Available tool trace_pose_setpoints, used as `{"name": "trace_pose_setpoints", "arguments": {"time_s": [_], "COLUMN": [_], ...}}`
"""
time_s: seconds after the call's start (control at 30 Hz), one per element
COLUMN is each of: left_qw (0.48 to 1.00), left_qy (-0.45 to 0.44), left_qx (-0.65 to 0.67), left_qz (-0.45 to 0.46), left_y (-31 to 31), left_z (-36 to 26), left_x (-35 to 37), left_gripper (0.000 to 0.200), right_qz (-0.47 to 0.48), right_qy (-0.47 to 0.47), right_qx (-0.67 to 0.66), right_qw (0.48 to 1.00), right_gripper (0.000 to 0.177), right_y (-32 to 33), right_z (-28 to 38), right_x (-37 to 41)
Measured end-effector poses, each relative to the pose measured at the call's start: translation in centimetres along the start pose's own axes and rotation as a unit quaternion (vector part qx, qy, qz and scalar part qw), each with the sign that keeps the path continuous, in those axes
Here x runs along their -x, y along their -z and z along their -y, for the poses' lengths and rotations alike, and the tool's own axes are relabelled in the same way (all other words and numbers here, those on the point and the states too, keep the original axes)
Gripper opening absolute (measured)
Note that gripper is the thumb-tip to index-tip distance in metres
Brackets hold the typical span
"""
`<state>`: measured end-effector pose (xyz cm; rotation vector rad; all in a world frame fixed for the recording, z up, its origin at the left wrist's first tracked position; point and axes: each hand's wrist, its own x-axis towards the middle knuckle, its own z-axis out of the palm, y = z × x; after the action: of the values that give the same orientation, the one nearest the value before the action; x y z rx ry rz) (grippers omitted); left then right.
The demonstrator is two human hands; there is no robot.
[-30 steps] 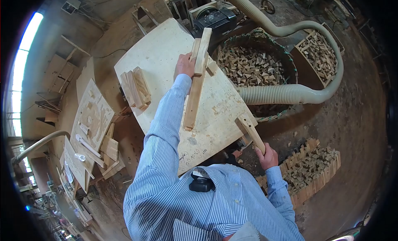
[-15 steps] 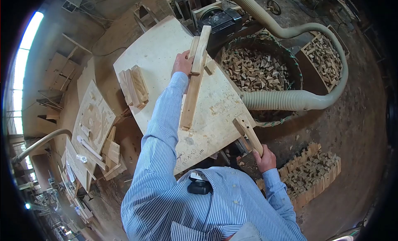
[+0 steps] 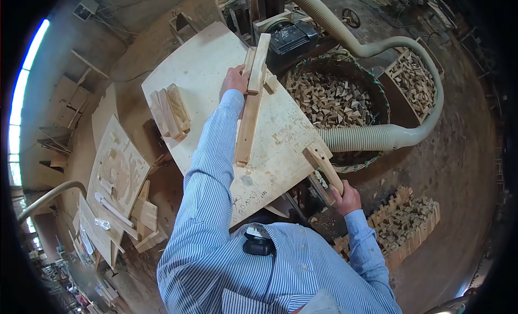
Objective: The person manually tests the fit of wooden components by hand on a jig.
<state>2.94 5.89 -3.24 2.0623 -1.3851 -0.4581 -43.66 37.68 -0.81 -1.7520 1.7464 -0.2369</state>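
My left hand (image 3: pixel 233 80) lies at the far part of a pale board table (image 3: pixel 208 52), its fingers closed against a short wooden block (image 3: pixel 249 62). Beside that block is a longer pale wooden piece (image 3: pixel 260 63). Both rest over a long brown wooden strip (image 3: pixel 247 131) that runs toward my body. At the near right corner of the table, my right hand (image 3: pixel 347 198) is wrapped round the end of a wooden bar (image 3: pixel 325 167) with dark holes in it. My left fingertips are partly hidden by the wood.
Several wooden pieces (image 3: pixel 170 112) lie stacked on the table's left. To the right stand a basket of wood offcuts (image 3: pixel 389 100), a ribbed hose (image 3: pixel 359 138) and a stacked pile of small blocks (image 3: pixel 406 223). A dark motor (image 3: pixel 294 43) sits beyond the table.
The view has shifted slightly, so the table and floor items appear displaced. Both hands keep the same hold, with little visible movement against the table.
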Motion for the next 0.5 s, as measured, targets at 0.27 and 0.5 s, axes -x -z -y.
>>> {"name": "trace_pose_setpoints", "arguments": {"time_s": [0.27, 0.5], "left_qw": [1.0, 0.998], "left_qy": [0.008, -0.007], "left_qx": [0.005, -0.046], "left_qz": [0.008, -0.045], "left_y": [0.9, -0.4], "left_z": [-1.1, -0.6], "left_x": [-2.3, -1.5], "left_gripper": [0.046, 0.044], "right_qz": [-0.045, -0.025], "right_qy": [0.006, -0.022], "right_qx": [-0.03, -0.035], "right_qw": [0.999, 0.999], "right_gripper": [0.044, 0.049], "right_y": [-0.5, 0.1], "right_z": [1.8, 1.8], "right_x": [-2.1, -1.3]}}
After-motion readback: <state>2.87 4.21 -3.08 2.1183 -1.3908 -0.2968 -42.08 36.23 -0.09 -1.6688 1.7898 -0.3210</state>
